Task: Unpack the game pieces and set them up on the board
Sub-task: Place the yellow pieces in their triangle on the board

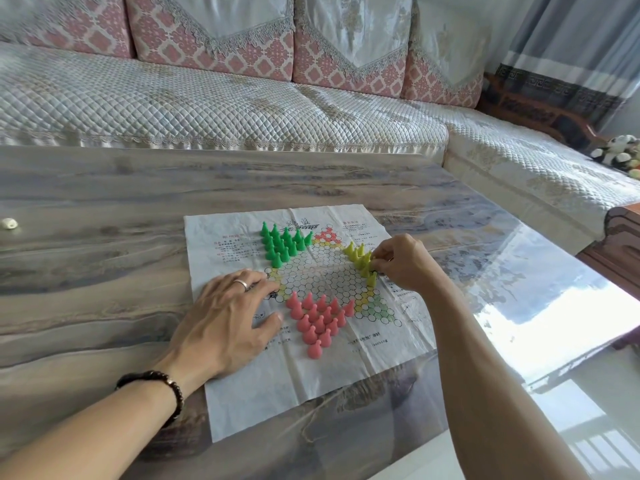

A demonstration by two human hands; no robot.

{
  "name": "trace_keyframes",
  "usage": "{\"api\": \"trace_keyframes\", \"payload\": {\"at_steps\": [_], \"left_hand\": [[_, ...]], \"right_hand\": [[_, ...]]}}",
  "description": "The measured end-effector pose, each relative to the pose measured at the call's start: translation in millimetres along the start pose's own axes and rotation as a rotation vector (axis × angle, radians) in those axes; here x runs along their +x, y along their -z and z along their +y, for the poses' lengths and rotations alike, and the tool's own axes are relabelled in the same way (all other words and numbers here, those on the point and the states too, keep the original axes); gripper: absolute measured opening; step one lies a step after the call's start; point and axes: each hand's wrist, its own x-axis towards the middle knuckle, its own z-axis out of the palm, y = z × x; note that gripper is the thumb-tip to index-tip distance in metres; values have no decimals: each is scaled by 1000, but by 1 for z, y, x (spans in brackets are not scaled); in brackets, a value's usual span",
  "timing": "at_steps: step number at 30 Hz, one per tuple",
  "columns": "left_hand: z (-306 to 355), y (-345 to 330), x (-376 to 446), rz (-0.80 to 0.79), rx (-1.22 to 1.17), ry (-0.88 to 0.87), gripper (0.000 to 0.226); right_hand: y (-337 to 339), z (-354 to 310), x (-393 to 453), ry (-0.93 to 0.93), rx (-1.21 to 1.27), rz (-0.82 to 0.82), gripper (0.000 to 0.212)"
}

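Observation:
A creased paper game board (311, 368) with a star of circles lies flat on the table. Several green pieces (282, 244) stand on its upper left point. Standing upright on the lower point are several pink pieces (318, 318). Several yellow pieces (362, 259) stand on the right point. My right hand (403, 263) is at the yellow group, its fingertips pinching a yellow piece at the group's right edge. My left hand (227, 315) lies flat with spread fingers on the board's left side, pressing the paper down.
The table (104, 271) has a glossy marbled top, and its right edge runs diagonally past my right arm. A small white object (8, 223) lies far left on it. A quilted sofa (207, 105) runs behind and along the right, with plush toys (620, 154) on it.

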Motion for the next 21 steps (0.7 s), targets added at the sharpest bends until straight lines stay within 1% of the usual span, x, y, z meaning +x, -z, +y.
{"api": "trace_keyframes", "payload": {"at_steps": [8, 11, 12, 14, 16, 18, 21], "left_hand": [[1, 1, 1, -6, 8, 8, 65], [2, 2, 0, -2, 8, 8, 67], [2, 2, 0, -5, 11, 8, 67], [2, 2, 0, -11, 17, 10, 67], [2, 2, 1, -15, 17, 14, 68], [2, 1, 1, -18, 16, 13, 68], [1, 1, 0, -13, 14, 11, 67]], "right_hand": [[0, 1, 0, -21, 0, -16, 8], [5, 5, -2, -32, 45, -21, 11], [8, 6, -3, -33, 66, 21, 13], [17, 10, -5, -52, 119, 161, 20], [26, 16, -7, -88, 120, 280, 23], [29, 23, -10, -127, 82, 320, 24], [23, 34, -14, -160, 39, 293, 25]]}}
